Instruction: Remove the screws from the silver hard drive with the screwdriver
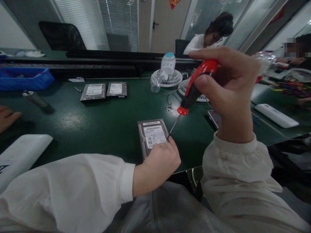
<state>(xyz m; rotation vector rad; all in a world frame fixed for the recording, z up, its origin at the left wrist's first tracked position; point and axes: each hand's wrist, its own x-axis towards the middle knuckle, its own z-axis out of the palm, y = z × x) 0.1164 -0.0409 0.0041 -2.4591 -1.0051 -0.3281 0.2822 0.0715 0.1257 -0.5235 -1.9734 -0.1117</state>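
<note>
A hard drive (153,131) with a white label lies flat on the green table near its front edge. My left hand (161,161) is closed over the near right part of the drive, its fingers curled at the right edge. Most of its fingertips are hidden. My right hand (228,81) grips the handle of a red and black screwdriver (191,87), thumb on one side and fingers over the top end. The screwdriver slants down to the left, and its tip meets the drive's right edge beside my left fingers. Whether a screw sits under the tip is hidden.
Two hard drives (94,91) lie further back left. Several small screws (167,108) lie beyond the drive, near a clear plastic cup (155,84) and a white fan (168,69). Another person's hand (8,118) rests at far left, by a blue bin (26,78).
</note>
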